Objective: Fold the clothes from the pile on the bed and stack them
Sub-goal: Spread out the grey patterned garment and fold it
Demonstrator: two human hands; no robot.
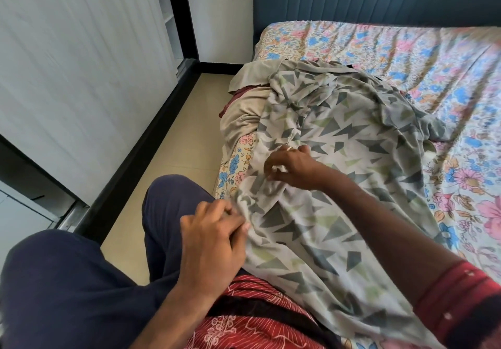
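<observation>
One garment is in hand and nothing folded is in view, so the job looks to be near its start. A large grey cloth with a triangle print lies spread and rumpled across the near side of the bed, running from the person's lap up toward the pile at the bed's left edge. That pile shows a beige piece, a dark red one beneath it and a plain grey piece on top, all unfolded; the printed cloth drapes partly over them. No stack of finished clothes appears anywhere on the flowered sheet. By my reading the printed cloth is being straightened along its near edge before a first fold, and the rest of the pile is left to do after it.

The left hand has its fingers curled, and the left grip pinches the bunched near-left edge of the printed cloth between thumb and fingertips, just over the person's dark blue trouser leg. The right hand reaches across the body to the cloth's left border, above the other hand. Its fingers are bent and the right grip seems to pinch a small fold of the fabric, though motion blur makes the exact hold hard to read. A red sleeve covers the right upper arm.
</observation>
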